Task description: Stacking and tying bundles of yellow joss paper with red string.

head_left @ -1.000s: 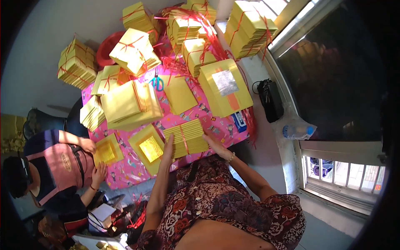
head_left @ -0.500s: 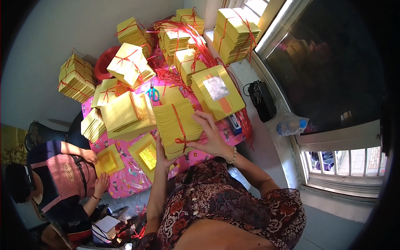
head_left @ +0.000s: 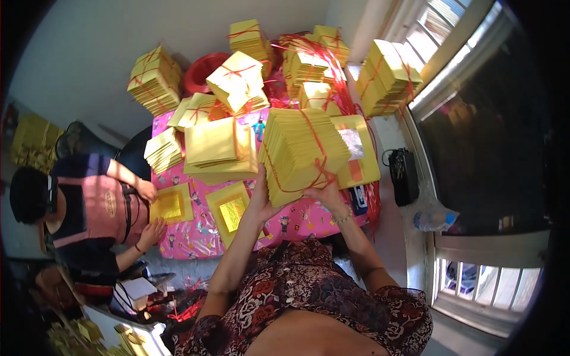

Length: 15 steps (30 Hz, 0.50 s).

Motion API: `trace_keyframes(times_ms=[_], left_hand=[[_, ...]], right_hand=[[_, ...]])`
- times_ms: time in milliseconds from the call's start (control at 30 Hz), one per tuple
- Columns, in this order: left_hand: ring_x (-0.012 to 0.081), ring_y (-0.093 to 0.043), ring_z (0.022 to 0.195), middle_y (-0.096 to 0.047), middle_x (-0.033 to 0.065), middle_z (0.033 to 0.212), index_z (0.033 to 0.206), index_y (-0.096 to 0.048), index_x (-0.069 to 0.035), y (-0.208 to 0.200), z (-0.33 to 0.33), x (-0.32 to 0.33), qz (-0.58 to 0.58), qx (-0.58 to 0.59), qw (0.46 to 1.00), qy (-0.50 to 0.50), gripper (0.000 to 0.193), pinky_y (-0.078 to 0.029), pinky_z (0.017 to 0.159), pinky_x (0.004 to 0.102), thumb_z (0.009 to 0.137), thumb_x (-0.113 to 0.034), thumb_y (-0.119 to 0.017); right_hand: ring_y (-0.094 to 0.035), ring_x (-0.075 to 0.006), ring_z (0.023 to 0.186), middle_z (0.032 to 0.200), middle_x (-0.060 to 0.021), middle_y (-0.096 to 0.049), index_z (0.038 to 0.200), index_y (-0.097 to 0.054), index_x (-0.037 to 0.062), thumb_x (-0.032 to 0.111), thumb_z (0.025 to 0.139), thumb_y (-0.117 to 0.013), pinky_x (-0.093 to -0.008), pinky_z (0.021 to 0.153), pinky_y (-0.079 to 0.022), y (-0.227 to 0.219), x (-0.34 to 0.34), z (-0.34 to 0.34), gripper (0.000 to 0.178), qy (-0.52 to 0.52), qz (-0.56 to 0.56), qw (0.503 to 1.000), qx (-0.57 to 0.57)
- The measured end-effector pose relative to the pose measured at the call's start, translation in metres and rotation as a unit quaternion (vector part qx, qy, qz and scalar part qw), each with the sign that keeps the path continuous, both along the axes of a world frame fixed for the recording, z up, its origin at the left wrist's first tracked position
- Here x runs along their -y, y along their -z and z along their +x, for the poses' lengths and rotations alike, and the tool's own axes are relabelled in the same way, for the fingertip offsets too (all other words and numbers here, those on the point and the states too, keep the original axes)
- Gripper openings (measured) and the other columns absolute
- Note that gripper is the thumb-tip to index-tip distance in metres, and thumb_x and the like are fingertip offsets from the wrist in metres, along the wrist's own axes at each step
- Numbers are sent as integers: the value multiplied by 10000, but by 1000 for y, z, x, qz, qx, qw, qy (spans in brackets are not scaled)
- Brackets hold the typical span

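Note:
Between my two hands is a thick bundle of yellow paper, tied with red ribbon and tilted above the table. My left hand grips its lower left side, fingers partly hidden beneath. At the lower right corner, by the ribbon's knot, my right hand is closed on the same bundle. Behind it lies a flat yellow stack with a silver square and an orange strip, partly covered. To the left sits a large loose yellow paper stack. A yellow sheet with a shiny gold square lies near my left forearm.
A co-worker in a pink apron handles another gold-square sheet at the left. Several tied bundles, red ribbons, a red basin and blue scissors stand behind. On the sill are a black pouch and a bottle.
The bundle has been raised and turned, showing more of its side. My right hand has moved from the ribbon knot's front to the bundle's lower corner. The whole view has shifted.

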<state>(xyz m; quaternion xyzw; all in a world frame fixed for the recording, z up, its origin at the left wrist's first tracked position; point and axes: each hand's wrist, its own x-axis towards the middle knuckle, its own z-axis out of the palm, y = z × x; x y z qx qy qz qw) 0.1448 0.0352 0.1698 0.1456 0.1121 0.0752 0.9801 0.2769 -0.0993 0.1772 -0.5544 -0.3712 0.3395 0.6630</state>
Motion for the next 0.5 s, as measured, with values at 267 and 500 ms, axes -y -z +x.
trace_keyframes(times_ms=[267, 500], left_hand=[[276, -363, 1298, -345, 136, 1427, 1439, -208, -51, -58, -19, -18, 166, -99, 963, -189, 810, -324, 1065, 391, 886, -563, -508], [294, -250, 1339, -163, 192, 1471, 1458, 119, -89, -54, -58, -45, 378, -85, 794, -468, 1224, -190, 1106, 387, 710, -512, -753]], right_hand=[[-527, -197, 1152, 1272, -75, -521, 1341, -379, 19, 341, 699, -803, -353, 975, -446, 13, -60, 6, 833, -61, 143, 969, -193], [-517, -212, 1174, 1297, -92, -514, 1327, -418, 62, 554, 800, -636, -395, 977, -455, 2, -116, -43, 753, -132, 105, 939, -301]])
